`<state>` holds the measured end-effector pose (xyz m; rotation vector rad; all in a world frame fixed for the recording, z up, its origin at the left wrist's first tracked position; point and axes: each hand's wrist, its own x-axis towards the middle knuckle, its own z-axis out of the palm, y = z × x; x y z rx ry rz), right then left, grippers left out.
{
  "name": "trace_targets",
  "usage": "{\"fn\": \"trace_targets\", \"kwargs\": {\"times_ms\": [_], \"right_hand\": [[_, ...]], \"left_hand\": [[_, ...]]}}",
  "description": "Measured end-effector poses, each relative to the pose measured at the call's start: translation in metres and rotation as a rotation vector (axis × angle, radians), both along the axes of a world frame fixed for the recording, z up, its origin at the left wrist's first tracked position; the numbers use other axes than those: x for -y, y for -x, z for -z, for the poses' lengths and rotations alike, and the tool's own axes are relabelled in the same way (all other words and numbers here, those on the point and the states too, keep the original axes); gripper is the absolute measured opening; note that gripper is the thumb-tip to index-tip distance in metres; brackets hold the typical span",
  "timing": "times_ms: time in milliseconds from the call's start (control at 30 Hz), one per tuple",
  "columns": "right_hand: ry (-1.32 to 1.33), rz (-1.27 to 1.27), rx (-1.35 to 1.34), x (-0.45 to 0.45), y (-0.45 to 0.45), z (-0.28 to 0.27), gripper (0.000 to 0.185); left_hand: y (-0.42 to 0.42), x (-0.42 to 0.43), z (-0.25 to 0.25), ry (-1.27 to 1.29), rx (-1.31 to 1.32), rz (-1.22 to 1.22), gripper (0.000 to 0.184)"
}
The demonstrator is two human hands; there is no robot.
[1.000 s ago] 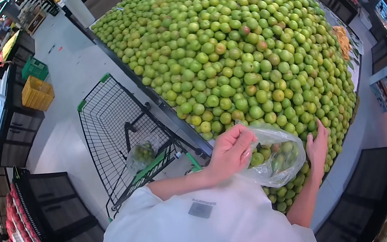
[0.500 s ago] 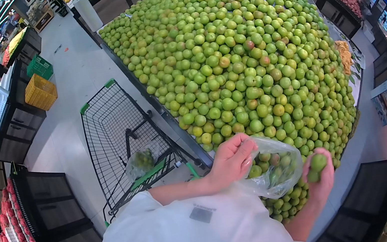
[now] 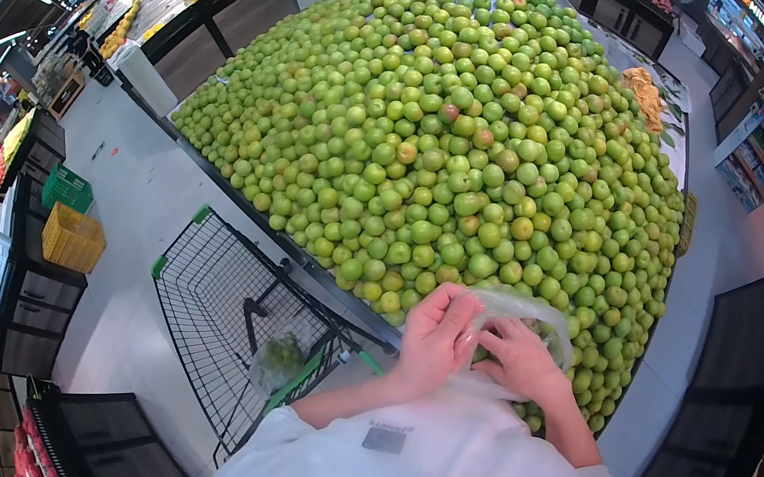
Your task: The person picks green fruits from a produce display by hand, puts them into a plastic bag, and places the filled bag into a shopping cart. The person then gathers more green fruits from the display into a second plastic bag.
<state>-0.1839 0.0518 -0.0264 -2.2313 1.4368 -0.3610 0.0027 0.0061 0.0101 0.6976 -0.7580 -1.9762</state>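
The left hand (image 3: 436, 342) pinches the rim of a clear plastic bag (image 3: 548, 314) between thumb and fingers, in front of the white shirt (image 3: 409, 469). The right hand (image 3: 521, 358) reaches into the bag's mouth, fingers curled; whether it grips anything cannot be told. A large heap of round green fruit (image 3: 448, 153) lies just beyond. Left of it, a wire shopping cart (image 3: 206, 311) carries another filled plastic bag (image 3: 279, 360).
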Motion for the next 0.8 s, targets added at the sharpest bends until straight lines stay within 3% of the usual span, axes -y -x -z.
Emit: {"fn": "trace_targets", "kwargs": {"times_ms": [167,300,367,400,467,500,567,733,800], "right_hand": [[-0.036,0.102,0.130,-0.012,0.009,-0.026,0.048],[0.050,0.235,0.528,-0.037,0.056,-0.033,0.039],[0.102,0.316,0.857,-0.058,0.086,-0.018,0.034],[0.098,0.315,0.856,-0.060,0.098,-0.013,0.034],[0.163,0.853,0.819,-0.064,0.110,0.000,0.034],[0.161,0.858,0.815,-0.061,0.109,0.005,0.034],[0.244,0.848,0.005,-0.051,0.105,0.016,0.040],[0.116,0.835,0.059,-0.043,0.078,0.040,0.050],[0.194,0.771,-0.096,-0.040,0.085,0.055,0.057]], "left_hand": [[-0.001,-0.001,-0.004,-0.068,0.030,-0.014,0.020],[-0.002,-0.002,-0.006,-0.093,0.057,-0.020,0.020],[-0.003,-0.001,-0.005,-0.063,0.058,-0.011,0.020],[-0.003,0.000,-0.005,-0.066,0.057,-0.012,0.020],[-0.004,-0.001,-0.007,-0.066,0.067,-0.009,0.021],[-0.004,-0.002,-0.007,-0.071,0.065,-0.006,0.021],[-0.003,-0.003,-0.008,-0.076,0.074,-0.010,0.021],[-0.005,-0.004,-0.004,-0.067,0.051,-0.013,0.021],[-0.005,-0.004,-0.004,-0.080,0.063,-0.016,0.021]]}}
